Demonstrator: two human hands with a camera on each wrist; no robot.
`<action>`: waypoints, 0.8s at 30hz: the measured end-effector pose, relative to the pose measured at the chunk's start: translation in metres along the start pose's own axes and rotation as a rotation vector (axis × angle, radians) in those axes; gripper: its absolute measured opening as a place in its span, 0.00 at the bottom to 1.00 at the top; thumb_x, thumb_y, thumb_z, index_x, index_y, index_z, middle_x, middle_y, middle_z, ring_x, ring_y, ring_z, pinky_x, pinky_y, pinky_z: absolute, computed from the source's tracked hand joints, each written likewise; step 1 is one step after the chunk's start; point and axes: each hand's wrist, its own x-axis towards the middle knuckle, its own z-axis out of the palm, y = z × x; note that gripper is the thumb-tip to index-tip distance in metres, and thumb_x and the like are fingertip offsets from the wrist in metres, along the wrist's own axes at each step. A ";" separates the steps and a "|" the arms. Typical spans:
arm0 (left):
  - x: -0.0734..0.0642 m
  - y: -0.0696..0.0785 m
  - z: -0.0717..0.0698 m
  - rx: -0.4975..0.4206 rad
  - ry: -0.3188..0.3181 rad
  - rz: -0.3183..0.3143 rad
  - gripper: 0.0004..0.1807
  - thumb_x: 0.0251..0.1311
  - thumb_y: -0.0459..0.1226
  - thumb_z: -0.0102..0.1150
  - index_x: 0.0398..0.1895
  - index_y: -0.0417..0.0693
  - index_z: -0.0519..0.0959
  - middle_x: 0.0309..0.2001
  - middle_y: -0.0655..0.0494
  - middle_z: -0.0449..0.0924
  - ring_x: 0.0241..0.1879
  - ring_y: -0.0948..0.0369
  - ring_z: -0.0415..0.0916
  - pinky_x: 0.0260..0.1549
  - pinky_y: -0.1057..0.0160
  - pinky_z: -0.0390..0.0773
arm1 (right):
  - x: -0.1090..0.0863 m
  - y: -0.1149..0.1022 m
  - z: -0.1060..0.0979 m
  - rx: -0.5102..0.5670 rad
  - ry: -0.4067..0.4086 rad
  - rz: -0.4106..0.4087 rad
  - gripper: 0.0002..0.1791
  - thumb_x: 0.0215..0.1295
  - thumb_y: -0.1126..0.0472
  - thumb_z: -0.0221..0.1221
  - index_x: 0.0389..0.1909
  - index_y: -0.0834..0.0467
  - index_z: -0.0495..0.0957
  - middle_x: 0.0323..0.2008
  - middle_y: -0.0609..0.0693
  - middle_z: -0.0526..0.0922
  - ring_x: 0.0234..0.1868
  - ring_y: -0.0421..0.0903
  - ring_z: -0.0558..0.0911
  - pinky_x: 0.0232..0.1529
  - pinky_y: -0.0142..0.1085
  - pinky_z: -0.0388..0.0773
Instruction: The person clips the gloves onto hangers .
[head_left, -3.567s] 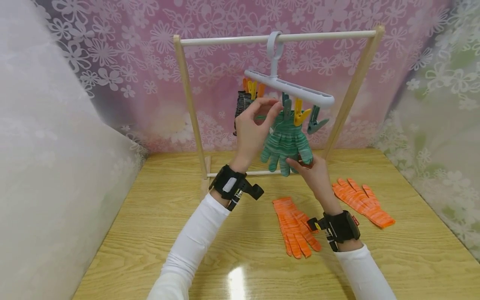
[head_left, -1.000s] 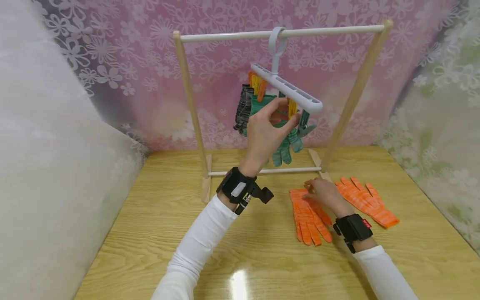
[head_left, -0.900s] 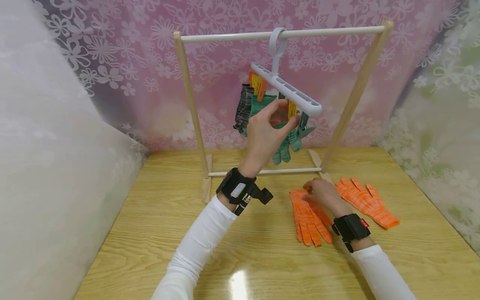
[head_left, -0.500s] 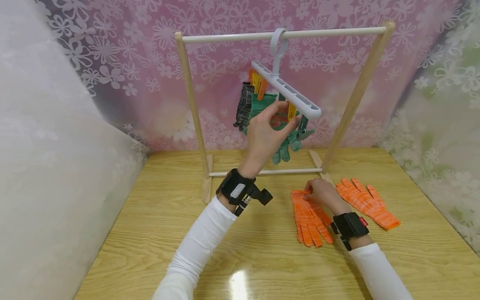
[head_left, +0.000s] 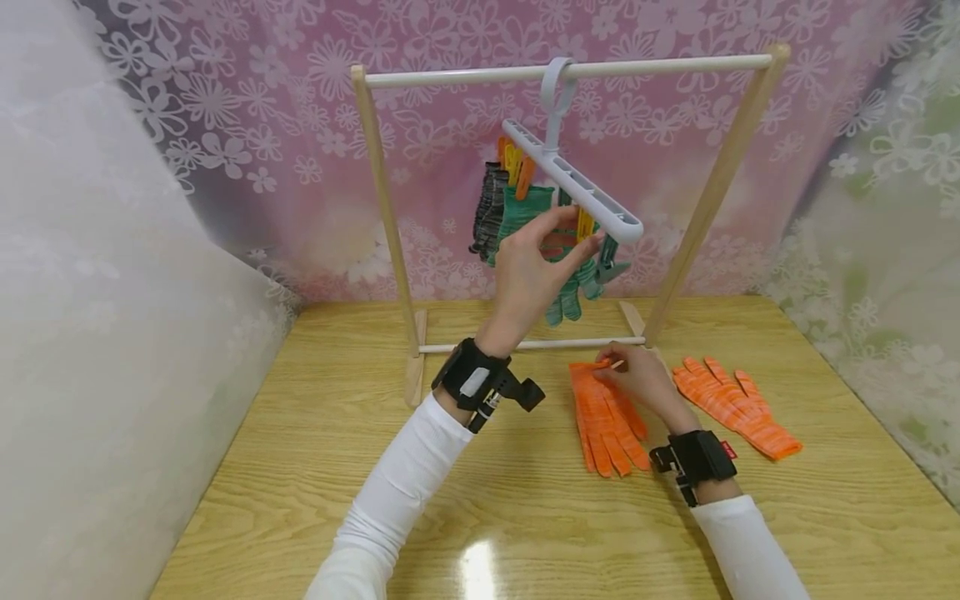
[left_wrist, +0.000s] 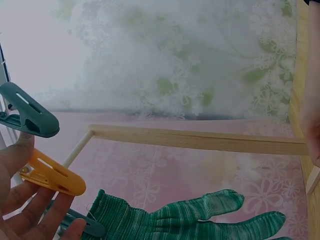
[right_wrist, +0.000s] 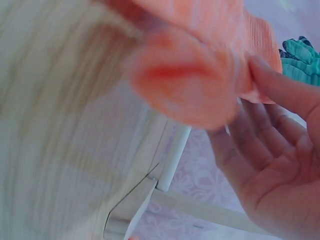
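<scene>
My left hand (head_left: 525, 262) is raised under the grey hanger (head_left: 588, 190), its thumb and fingers gripping a yellow clip (left_wrist: 57, 175). Beside it, a dark green clip (left_wrist: 32, 112) hangs at the hanger's near end, nothing in it. My right hand (head_left: 643, 379) pinches the cuff of an orange knit glove (head_left: 606, 421) low over the table; in the right wrist view the glove (right_wrist: 190, 75) is blurred. Behind my left hand hang green gloves (head_left: 523, 208), one held by a green clip (left_wrist: 90, 225) in the left wrist view.
The hanger hooks over the white bar (head_left: 450, 77) of a wooden rack (head_left: 378, 192). Farther back, a dark grey glove (head_left: 489, 208) hangs near orange and yellow clips (head_left: 525, 177). Another orange glove (head_left: 738, 408) lies on the wooden table (head_left: 337, 483) at right.
My right hand has left the hanging green glove and gripped the orange glove's cuff, now lifting it slightly toward the rack. My left hand has moved along the hanger to the yellow clip.
</scene>
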 end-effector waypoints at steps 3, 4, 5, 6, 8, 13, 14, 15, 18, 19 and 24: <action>0.000 0.000 0.001 -0.008 -0.003 -0.008 0.23 0.64 0.39 0.69 0.60 0.40 0.81 0.52 0.46 0.85 0.45 0.59 0.86 0.47 0.68 0.84 | 0.000 -0.002 -0.001 0.031 0.050 -0.049 0.11 0.68 0.58 0.66 0.47 0.59 0.83 0.44 0.61 0.86 0.38 0.54 0.87 0.34 0.41 0.85; 0.000 0.000 0.000 -0.013 -0.004 -0.012 0.23 0.64 0.39 0.69 0.60 0.40 0.81 0.52 0.46 0.85 0.45 0.59 0.85 0.47 0.67 0.84 | 0.000 -0.002 -0.002 0.049 0.062 -0.059 0.12 0.68 0.58 0.67 0.48 0.60 0.84 0.44 0.60 0.86 0.38 0.54 0.88 0.35 0.41 0.85; 0.000 0.000 0.000 -0.015 -0.005 -0.014 0.23 0.64 0.39 0.70 0.60 0.40 0.81 0.52 0.46 0.85 0.45 0.59 0.85 0.47 0.67 0.84 | 0.000 -0.004 -0.003 0.071 0.072 -0.065 0.13 0.68 0.57 0.67 0.48 0.60 0.84 0.44 0.60 0.86 0.38 0.54 0.88 0.35 0.41 0.85; 0.000 0.000 0.000 -0.018 -0.005 -0.016 0.23 0.64 0.39 0.70 0.60 0.40 0.81 0.51 0.46 0.85 0.45 0.59 0.85 0.47 0.66 0.84 | -0.001 -0.005 -0.004 0.096 0.083 -0.068 0.14 0.68 0.57 0.67 0.49 0.60 0.84 0.44 0.60 0.86 0.39 0.54 0.88 0.36 0.41 0.86; 0.000 -0.001 0.000 -0.029 -0.006 -0.019 0.23 0.64 0.39 0.70 0.60 0.41 0.81 0.50 0.47 0.86 0.46 0.59 0.85 0.47 0.67 0.84 | -0.002 -0.009 -0.006 0.146 0.097 -0.068 0.15 0.68 0.57 0.66 0.50 0.61 0.84 0.44 0.61 0.86 0.38 0.51 0.88 0.37 0.39 0.86; 0.000 -0.003 0.000 -0.077 0.002 -0.017 0.22 0.63 0.38 0.70 0.59 0.41 0.80 0.47 0.46 0.87 0.46 0.59 0.84 0.46 0.68 0.84 | -0.003 -0.017 -0.009 0.267 0.121 -0.059 0.16 0.71 0.60 0.64 0.53 0.65 0.82 0.44 0.64 0.87 0.36 0.41 0.88 0.38 0.32 0.86; -0.001 -0.003 0.000 -0.087 0.004 -0.018 0.22 0.63 0.38 0.70 0.59 0.41 0.80 0.47 0.46 0.87 0.46 0.59 0.84 0.46 0.69 0.84 | -0.003 -0.019 -0.009 0.285 0.126 -0.060 0.15 0.72 0.62 0.63 0.54 0.67 0.82 0.44 0.65 0.87 0.36 0.41 0.88 0.38 0.32 0.86; -0.001 -0.003 0.000 -0.095 0.005 -0.020 0.22 0.63 0.37 0.70 0.59 0.41 0.80 0.46 0.46 0.87 0.46 0.59 0.84 0.46 0.69 0.84 | -0.003 -0.020 -0.010 0.294 0.130 -0.059 0.16 0.72 0.63 0.61 0.55 0.68 0.81 0.44 0.67 0.86 0.36 0.41 0.87 0.38 0.32 0.86; 0.000 -0.004 0.001 -0.118 0.003 -0.028 0.22 0.63 0.37 0.70 0.58 0.41 0.80 0.46 0.46 0.87 0.46 0.59 0.84 0.45 0.71 0.83 | -0.004 -0.024 -0.012 0.306 0.141 -0.062 0.16 0.73 0.66 0.59 0.56 0.71 0.79 0.45 0.69 0.85 0.36 0.42 0.87 0.38 0.33 0.86; 0.000 -0.004 0.001 -0.121 0.002 -0.031 0.21 0.63 0.37 0.70 0.58 0.41 0.80 0.46 0.46 0.87 0.46 0.59 0.84 0.45 0.71 0.83 | -0.005 -0.026 -0.013 0.306 0.144 -0.062 0.16 0.74 0.66 0.59 0.56 0.71 0.79 0.45 0.70 0.85 0.35 0.42 0.87 0.38 0.33 0.86; 0.002 -0.003 0.002 -0.151 -0.010 -0.035 0.20 0.64 0.36 0.69 0.57 0.40 0.80 0.46 0.45 0.87 0.46 0.60 0.85 0.46 0.72 0.83 | -0.008 -0.038 -0.018 0.297 0.167 -0.077 0.17 0.73 0.61 0.61 0.56 0.68 0.81 0.44 0.66 0.87 0.34 0.37 0.85 0.38 0.30 0.85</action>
